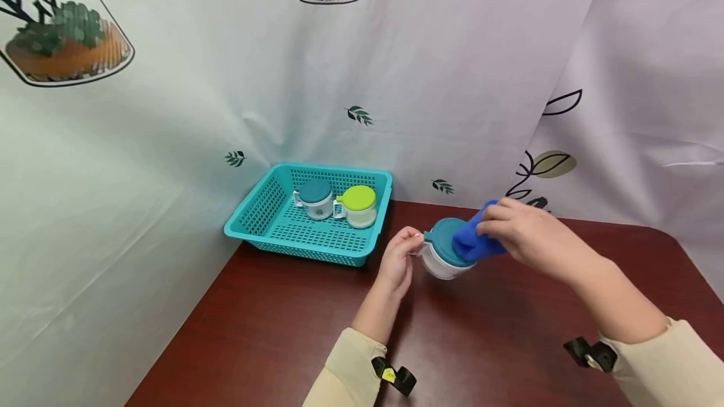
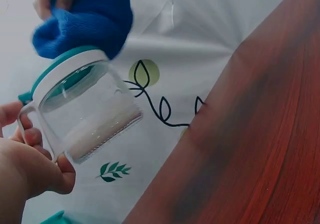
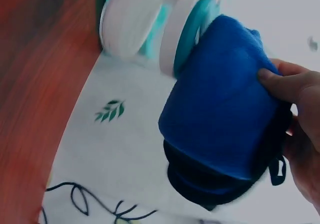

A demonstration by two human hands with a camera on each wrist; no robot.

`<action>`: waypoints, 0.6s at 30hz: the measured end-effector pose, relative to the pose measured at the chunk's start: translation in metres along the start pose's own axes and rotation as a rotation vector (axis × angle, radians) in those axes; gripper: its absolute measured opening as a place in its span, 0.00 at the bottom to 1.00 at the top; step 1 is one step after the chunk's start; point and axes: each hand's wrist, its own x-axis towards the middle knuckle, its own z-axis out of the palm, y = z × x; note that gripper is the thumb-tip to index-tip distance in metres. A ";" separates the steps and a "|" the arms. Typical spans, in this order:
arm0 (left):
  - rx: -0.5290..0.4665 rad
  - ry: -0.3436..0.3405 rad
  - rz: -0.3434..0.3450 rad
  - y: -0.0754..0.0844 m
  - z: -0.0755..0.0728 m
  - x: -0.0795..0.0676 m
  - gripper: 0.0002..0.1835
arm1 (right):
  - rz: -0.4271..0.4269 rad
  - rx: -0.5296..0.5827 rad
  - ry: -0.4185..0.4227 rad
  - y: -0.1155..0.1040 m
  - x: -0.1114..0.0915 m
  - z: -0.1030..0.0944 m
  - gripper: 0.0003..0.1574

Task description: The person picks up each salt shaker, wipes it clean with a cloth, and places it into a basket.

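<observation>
My left hand (image 1: 398,260) grips the white handle of a clear seasoning jar (image 2: 95,108) with a teal lid (image 1: 447,240). The jar is held tilted above the table, and some pale contents lie along its bottom in the left wrist view. My right hand (image 1: 523,231) pinches a bunched blue cloth (image 3: 220,98) with a dark edge and a small loop. In the head view the cloth (image 1: 477,234) overlaps the right side of the lid. The thumb lies on the near face of the cloth in the right wrist view.
A turquoise plastic basket (image 1: 308,255) stands at the back left of the dark red table (image 1: 283,325). Inside it are a jar with a teal lid (image 1: 315,191) and another with a lime-green lid (image 1: 359,198). A white printed curtain (image 1: 452,80) hangs behind the table.
</observation>
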 end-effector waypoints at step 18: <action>-0.112 0.002 0.054 0.030 0.004 0.015 0.11 | 0.098 0.015 0.351 0.012 -0.017 -0.001 0.22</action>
